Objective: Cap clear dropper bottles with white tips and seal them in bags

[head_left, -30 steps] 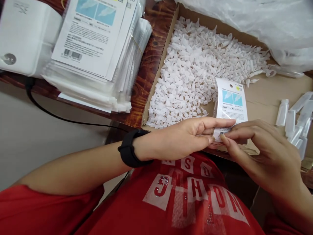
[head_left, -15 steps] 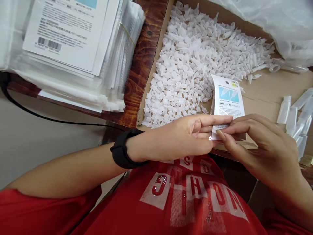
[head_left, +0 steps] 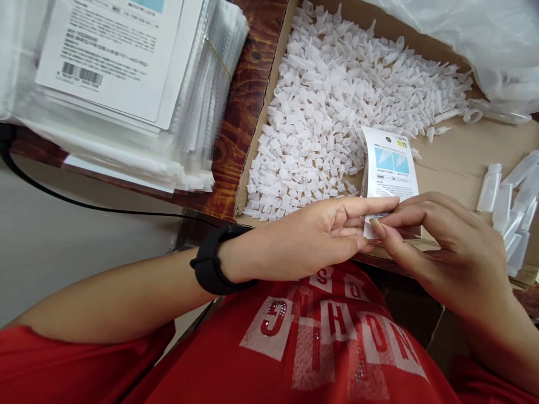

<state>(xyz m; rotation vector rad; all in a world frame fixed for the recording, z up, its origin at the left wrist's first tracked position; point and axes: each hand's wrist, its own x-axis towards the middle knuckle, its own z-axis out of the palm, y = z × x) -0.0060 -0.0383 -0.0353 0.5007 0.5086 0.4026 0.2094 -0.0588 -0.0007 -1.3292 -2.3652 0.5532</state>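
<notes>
Above the near edge of the cardboard tray (head_left: 452, 175), the left hand (head_left: 305, 241) and right hand (head_left: 448, 247) hold a printed packet (head_left: 391, 168): left fingers sandwich it, right thumb and fingers pinch its lower part. It looks light, bendable, slippery, probably best gripped by its edges. Small nozzles (head_left: 332, 101) lie beyond.

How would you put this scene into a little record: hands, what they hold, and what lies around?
Left hand: index finger across the held card's front; black wristband on the wrist
Right hand: thumb and fingertips at the card's lower part
Held item: white printed card with two blue pictures
Behind it: heap of small translucent white plastic tips in a brown cardboard tray
Tray's right side: translucent flat plastic bottles
Left of tray: stack of white printed cards and clear sleeves
</notes>
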